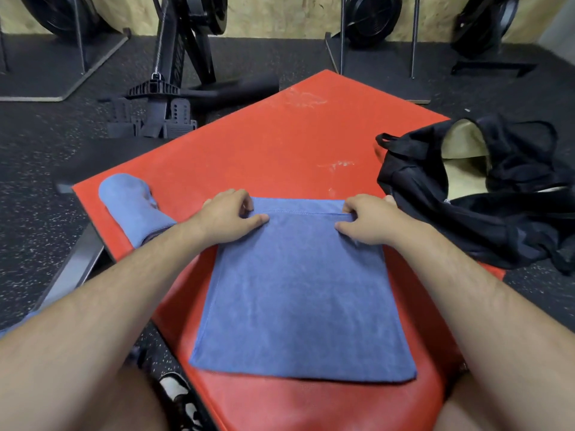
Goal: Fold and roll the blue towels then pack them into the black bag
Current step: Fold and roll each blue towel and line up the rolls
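Observation:
A folded blue towel [298, 293] lies flat on the red padded surface [280, 144] in front of me. Its far edge is turned over into a narrow roll. My left hand [231, 214] grips that rolled edge at its left end, and my right hand [368, 220] grips it at the right end, fingers curled over the fold. A second blue towel [130, 203], rolled up, lies at the left edge of the red surface, partly behind my left forearm. The black bag [479, 209] sits open at the right, showing a tan lining.
Black exercise machines [174, 73] stand on the dark speckled rubber floor [37, 157] beyond the red surface. A metal frame leg [74, 269] runs under its left edge. My shoe [177, 393] is visible below, left of the surface.

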`<move>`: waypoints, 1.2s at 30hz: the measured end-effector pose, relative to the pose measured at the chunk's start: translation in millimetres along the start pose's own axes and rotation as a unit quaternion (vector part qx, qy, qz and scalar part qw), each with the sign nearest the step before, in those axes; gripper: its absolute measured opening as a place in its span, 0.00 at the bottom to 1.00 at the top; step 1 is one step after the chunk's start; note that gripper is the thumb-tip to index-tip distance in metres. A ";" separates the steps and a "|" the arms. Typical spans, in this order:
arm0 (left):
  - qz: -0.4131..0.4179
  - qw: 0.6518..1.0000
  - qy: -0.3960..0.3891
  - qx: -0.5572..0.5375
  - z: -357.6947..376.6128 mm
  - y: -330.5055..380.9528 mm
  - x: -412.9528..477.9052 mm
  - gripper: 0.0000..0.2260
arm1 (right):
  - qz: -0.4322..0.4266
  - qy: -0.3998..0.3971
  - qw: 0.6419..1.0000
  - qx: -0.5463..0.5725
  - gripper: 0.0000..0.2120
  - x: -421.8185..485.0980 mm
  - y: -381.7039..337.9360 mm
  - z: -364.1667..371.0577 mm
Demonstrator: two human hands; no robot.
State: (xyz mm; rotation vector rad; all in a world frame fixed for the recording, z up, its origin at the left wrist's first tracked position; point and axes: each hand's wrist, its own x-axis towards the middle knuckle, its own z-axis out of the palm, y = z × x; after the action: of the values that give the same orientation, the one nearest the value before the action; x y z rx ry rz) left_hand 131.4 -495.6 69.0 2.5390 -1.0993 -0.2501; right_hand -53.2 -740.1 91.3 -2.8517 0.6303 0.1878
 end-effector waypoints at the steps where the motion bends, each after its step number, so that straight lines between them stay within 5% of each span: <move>1: -0.006 1.000 -0.005 -0.024 -0.8 -1.6 0.4 0.15 | 0.000 -0.011 1.000 0.015 0.08 -0.4 3.9 -2.5; 5: -0.017 0.992 -0.044 -0.117 -2.4 -3.3 1.8 0.09 | 0.003 -0.044 0.995 0.090 0.03 -3.5 16.2 -14.0; 17: -0.038 0.986 -0.085 -0.139 -16.1 -12.3 1.6 0.01 | 0.023 -0.007 0.983 0.184 0.03 -4.1 31.6 -17.4; 31: -0.034 0.994 0.099 -0.025 -7.7 -16.7 15.0 0.03 | 0.056 0.114 0.987 0.101 0.06 9.1 27.0 1.8; 36: -0.042 0.996 0.078 -0.016 -6.9 -17.7 22.3 0.08 | 0.086 0.136 0.982 0.100 0.05 13.6 20.9 7.7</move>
State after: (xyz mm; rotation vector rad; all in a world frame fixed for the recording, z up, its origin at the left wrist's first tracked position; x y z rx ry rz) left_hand 160.4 -498.9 68.0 2.5301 -0.9251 -0.0875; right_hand -50.5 -762.2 77.7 -2.6489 0.8945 -0.2318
